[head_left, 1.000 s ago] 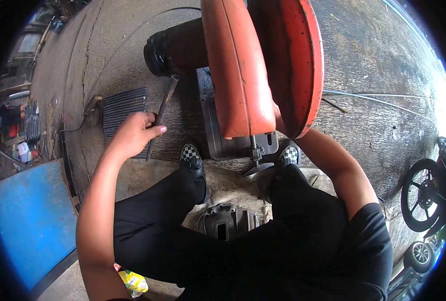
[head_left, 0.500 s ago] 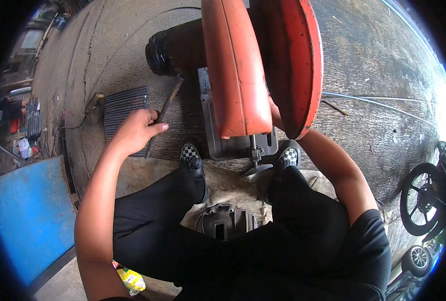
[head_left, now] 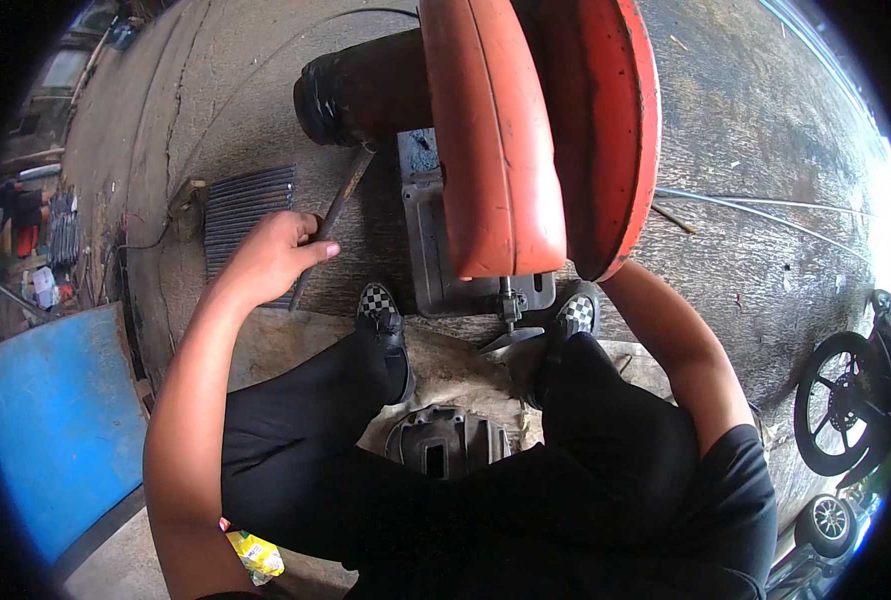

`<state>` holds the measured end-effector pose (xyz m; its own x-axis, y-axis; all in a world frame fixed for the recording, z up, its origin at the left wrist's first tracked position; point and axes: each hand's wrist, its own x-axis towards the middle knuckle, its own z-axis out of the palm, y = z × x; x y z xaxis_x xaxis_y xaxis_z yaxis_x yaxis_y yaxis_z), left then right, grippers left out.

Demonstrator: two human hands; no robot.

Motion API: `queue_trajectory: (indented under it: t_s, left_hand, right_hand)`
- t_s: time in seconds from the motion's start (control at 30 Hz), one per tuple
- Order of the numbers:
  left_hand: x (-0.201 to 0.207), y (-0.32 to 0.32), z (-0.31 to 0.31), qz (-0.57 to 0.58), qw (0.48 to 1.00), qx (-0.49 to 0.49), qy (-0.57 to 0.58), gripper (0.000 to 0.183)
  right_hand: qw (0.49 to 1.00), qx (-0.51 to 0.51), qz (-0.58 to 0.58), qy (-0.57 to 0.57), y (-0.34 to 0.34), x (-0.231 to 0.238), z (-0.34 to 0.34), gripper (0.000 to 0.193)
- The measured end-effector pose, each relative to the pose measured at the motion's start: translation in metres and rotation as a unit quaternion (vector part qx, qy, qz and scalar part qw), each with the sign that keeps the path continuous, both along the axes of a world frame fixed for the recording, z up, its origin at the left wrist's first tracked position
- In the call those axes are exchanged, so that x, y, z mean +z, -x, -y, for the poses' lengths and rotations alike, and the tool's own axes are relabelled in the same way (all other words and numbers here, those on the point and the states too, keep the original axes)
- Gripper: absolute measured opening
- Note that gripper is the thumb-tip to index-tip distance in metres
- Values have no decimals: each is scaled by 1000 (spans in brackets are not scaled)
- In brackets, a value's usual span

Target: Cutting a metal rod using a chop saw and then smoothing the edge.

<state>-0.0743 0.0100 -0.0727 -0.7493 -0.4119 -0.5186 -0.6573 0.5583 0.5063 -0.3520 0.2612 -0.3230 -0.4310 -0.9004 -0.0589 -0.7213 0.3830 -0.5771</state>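
My left hand (head_left: 280, 258) is closed round a dark metal rod (head_left: 345, 190), thumb along its side. The rod slants up to the right, its upper end by the dark motor housing of an orange chop saw (head_left: 495, 150). Just left of this hand, a row of dark metal rods (head_left: 250, 205) lies side by side on the ground. My right forearm (head_left: 665, 320) reaches up behind the saw's red round guard (head_left: 637, 150), which hides the hand and its fingers. The saw's grey base (head_left: 435, 270) sits in front of my shoes, with a clamp screw (head_left: 511, 305) at its near end.
A dark welding mask (head_left: 450, 440) lies between my legs. To the left stands a blue panel (head_left: 60, 430), with a small wooden block (head_left: 187, 205) beyond it. Long thin rods (head_left: 765, 203) lie to the right, and a black spoked wheel (head_left: 840, 402) stands at the right edge.
The saw's orange and red upper part appears slightly farther right and tilted. A bit of my right hand showed beside the guard before and is now hidden. My left hand keeps the rod.
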Motion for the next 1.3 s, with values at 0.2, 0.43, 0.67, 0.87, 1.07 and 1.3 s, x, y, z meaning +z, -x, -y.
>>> queue_trajectory:
  t_s: [0.2, 0.43, 0.67, 0.87, 1.07, 1.3]
  left_hand:
    - [1, 1, -1, -4, 1000, 10, -10, 32]
    - [8, -1, -1, 13, 1000, 17, -7, 32]
    - [9, 0, -5, -4, 1000, 4, 8, 31]
    - [20, 6, -12, 13, 1000, 22, 7, 31]
    - [16, 8, -10, 10, 1000, -5, 21, 31]
    - [13, 7, -7, 7, 999, -13, 36, 33]
  right_hand:
    - [999, -30, -15, -32, 7, 4, -7, 26]
    - [980, -148, -12, -130, 85, -4, -58, 26]
    - [992, -30, -67, -98, 120, -44, -75, 29]
    - [987, 1, -120, -107, 120, -49, -57, 33]
    - [985, 23, -135, -101, 114, -34, -55, 39]
    - [992, 1, -85, -93, 114, -33, -51, 36]
